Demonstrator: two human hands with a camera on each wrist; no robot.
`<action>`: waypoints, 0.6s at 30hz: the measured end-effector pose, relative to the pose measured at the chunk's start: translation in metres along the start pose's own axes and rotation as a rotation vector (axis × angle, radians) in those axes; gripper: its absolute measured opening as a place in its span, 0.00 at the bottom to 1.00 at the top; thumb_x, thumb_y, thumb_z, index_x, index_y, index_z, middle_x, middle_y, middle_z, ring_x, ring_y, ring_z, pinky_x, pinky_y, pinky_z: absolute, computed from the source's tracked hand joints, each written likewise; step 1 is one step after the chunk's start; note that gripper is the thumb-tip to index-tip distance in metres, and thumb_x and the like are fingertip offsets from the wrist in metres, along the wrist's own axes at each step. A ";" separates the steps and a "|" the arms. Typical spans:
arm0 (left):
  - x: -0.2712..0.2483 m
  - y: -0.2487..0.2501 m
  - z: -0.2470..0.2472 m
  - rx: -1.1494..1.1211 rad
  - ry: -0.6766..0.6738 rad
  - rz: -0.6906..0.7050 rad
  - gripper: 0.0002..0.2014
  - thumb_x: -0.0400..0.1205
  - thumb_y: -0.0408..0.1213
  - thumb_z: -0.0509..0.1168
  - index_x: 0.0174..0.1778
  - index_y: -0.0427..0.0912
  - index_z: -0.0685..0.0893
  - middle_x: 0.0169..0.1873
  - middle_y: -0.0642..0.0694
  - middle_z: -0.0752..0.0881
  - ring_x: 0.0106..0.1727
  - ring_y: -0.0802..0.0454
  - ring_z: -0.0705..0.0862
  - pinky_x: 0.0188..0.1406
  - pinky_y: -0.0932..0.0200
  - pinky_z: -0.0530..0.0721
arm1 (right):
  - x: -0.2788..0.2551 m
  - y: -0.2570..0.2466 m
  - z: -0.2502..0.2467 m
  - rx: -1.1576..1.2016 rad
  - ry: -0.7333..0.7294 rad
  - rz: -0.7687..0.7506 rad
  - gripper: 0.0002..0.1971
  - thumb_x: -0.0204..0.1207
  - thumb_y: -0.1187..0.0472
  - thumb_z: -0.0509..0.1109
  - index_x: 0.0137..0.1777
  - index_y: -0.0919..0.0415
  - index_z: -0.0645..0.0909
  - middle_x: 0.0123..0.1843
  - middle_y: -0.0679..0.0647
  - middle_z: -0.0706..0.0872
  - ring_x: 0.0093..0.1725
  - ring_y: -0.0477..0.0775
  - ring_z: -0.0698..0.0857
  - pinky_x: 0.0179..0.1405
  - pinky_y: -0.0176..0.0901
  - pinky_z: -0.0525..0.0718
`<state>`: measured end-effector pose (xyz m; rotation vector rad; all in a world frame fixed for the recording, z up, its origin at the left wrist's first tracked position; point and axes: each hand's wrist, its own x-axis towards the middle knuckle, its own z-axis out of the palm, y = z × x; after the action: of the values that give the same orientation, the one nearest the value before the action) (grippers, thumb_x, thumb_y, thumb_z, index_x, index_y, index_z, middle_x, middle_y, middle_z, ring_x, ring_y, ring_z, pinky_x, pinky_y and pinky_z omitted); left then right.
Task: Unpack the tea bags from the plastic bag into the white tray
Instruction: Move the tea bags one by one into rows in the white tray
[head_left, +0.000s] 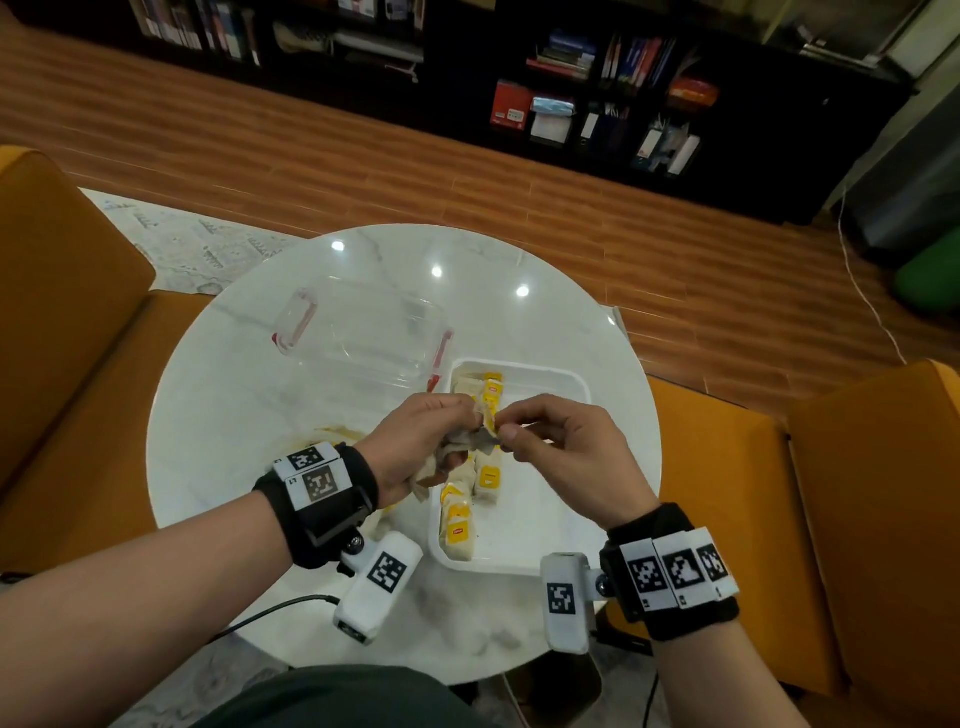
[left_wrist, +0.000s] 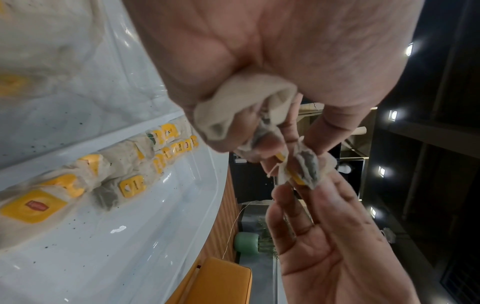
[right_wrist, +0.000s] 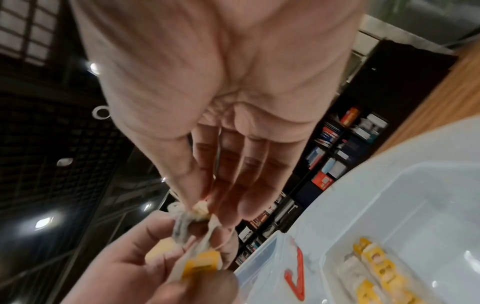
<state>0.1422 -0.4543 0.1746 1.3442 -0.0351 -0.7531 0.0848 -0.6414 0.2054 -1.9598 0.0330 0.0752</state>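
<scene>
Two hands meet at the center of the head view, above the near-left part of a white tray (head_left: 571, 387) on a round marble table (head_left: 218, 415). The left hand (head_left: 421, 441) has its fingers curled around a crumpled bunch of tea bags (head_left: 457, 447), pale paper bulging from its fist in the left wrist view. The right hand (head_left: 561, 447) pinches one tea bag (left_wrist: 306, 168) between thumb and forefinger at the top of that bunch, its other fingers loosely extended. More tea bags with yellow tags (head_left: 460, 519) lie in a row along the tray's left side, lower center of the frame. Behind the tray, toward the upper left, stands a clear plastic box with red clips (head_left: 363, 332). Whether a plastic bag sits in the left hand cannot be told. Orange seats (head_left: 62, 312) flank the table.
</scene>
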 end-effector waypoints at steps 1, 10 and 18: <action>0.000 0.000 0.000 0.007 -0.009 -0.009 0.10 0.87 0.31 0.62 0.39 0.38 0.81 0.33 0.40 0.83 0.24 0.52 0.72 0.15 0.68 0.64 | 0.000 0.000 -0.002 -0.054 -0.031 -0.037 0.11 0.80 0.66 0.76 0.59 0.53 0.89 0.48 0.48 0.92 0.47 0.51 0.91 0.53 0.52 0.91; -0.005 -0.001 0.001 -0.038 -0.072 -0.084 0.08 0.86 0.33 0.62 0.41 0.39 0.81 0.30 0.43 0.81 0.24 0.52 0.72 0.14 0.69 0.62 | 0.000 0.002 -0.008 -0.199 -0.080 -0.251 0.08 0.74 0.66 0.82 0.49 0.53 0.91 0.53 0.44 0.84 0.48 0.49 0.88 0.44 0.42 0.88; -0.005 -0.003 0.001 -0.047 -0.040 -0.114 0.12 0.88 0.41 0.60 0.47 0.38 0.84 0.34 0.44 0.85 0.24 0.53 0.72 0.12 0.68 0.63 | -0.002 0.003 -0.015 -0.085 -0.052 -0.173 0.05 0.77 0.65 0.80 0.49 0.57 0.88 0.51 0.44 0.92 0.56 0.48 0.90 0.51 0.43 0.89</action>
<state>0.1369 -0.4526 0.1743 1.2945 0.0273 -0.8722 0.0832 -0.6564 0.2079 -2.0362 -0.1760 0.0140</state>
